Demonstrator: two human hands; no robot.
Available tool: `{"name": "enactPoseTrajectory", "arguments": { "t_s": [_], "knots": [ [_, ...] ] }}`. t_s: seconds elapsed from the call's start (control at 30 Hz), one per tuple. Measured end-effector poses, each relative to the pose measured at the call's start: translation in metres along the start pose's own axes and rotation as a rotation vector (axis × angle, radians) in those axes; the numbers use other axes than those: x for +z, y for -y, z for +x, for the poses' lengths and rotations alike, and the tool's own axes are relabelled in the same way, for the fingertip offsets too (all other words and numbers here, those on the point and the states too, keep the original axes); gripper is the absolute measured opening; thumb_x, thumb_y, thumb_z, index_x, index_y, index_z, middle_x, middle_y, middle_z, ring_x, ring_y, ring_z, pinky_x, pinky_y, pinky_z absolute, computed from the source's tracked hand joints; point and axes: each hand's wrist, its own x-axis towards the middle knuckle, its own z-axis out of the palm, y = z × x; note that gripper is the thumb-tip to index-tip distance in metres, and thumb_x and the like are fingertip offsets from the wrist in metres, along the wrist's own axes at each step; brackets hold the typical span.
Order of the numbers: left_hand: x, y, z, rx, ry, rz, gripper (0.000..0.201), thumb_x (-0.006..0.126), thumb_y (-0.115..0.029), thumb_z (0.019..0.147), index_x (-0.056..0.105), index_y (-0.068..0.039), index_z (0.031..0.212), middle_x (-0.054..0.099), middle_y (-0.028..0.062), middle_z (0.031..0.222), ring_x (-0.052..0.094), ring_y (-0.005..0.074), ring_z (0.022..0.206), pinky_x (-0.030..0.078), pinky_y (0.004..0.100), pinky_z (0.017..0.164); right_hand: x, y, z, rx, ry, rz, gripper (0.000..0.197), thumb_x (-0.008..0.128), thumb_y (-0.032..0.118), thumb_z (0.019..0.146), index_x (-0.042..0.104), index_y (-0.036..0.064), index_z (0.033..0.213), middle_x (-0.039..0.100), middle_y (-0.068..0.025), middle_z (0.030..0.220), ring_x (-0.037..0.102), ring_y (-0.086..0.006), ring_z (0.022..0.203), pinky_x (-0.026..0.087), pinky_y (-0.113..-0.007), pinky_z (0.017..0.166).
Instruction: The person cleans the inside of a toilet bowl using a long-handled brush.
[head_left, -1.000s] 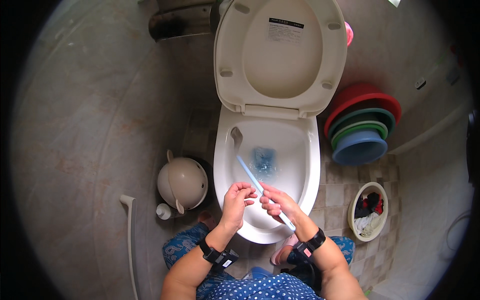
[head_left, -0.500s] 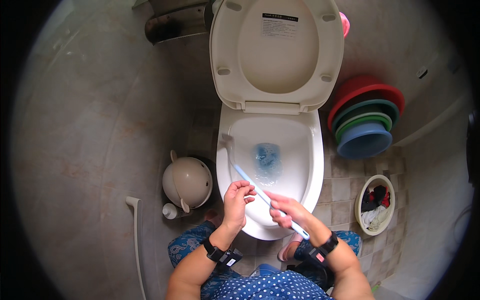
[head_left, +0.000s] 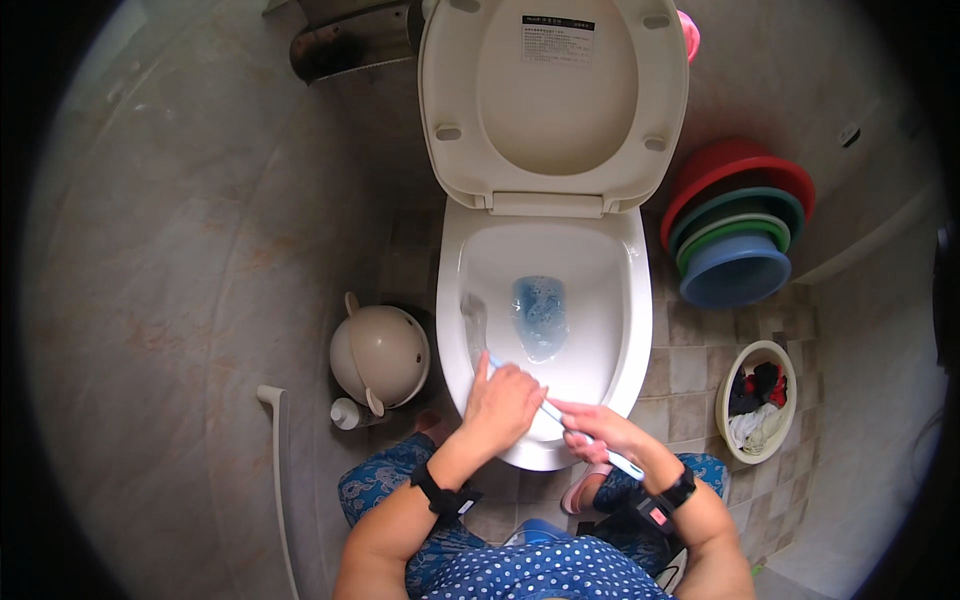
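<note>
Both my hands are closed on a toilet brush [head_left: 474,318] with a light blue handle. Its pale head lies against the inner left side of the white toilet bowl [head_left: 641,330]. My left hand [head_left: 500,408] wraps the upper handle over the bowl's front part, hiding some of it. Lower down, my right hand [head_left: 606,436] grips near the handle's end, which sticks out past the palm toward my wrist. Blue, foamy water [head_left: 540,315] stands in the bowl's middle. The toilet's seat and lid [head_left: 560,185] are raised behind it.
To the left stand a beige round bin [head_left: 378,358] and a white bottle [head_left: 346,414]. A pale grab bar [head_left: 277,470] runs along the left wall. Stacked basins [head_left: 735,280] lean at the right, with a cream basin [head_left: 727,440] of cloths nearer me.
My left hand has moved from beside the handle onto it and closed. The brush head has shifted slightly down and right along the bowl's inner left side.
</note>
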Motion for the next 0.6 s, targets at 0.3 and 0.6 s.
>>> {"name": "enactPoseTrajectory", "arguments": {
  "t_s": [0.3, 0.6],
  "knots": [
    [0.014, -0.005, -0.009, 0.121, 0.008, 0.003, 0.038, 0.056, -0.028, 0.090, 0.055, -0.001, 0.117, 0.057, 0.0156, 0.120, 0.048, 0.0329, 0.121, 0.033, 0.0501, 0.105, 0.015, 0.007, -0.013, -0.028, -0.122, -0.026, 0.052, 0.048, 0.013, 0.099, 0.031, 0.0156, 0.148, 0.049, 0.0015, 0.069, 0.036, -0.0036, 0.046, 0.034, -0.018, 0.038],
    [0.037, 0.003, -0.001, 0.169, -0.063, -0.034, 0.051, 0.057, -0.028, 0.090, 0.046, 0.000, 0.130, 0.046, 0.0200, 0.135, 0.040, 0.0350, 0.130, 0.031, 0.0499, 0.108, 0.001, 0.043, 0.003, -0.251, -0.495, -0.871, 0.052, 0.045, 0.010, 0.092, 0.035, 0.0057, 0.143, 0.054, -0.0054, 0.064, 0.053, -0.0133, 0.046, 0.044, -0.029, 0.040]
  ]
}}
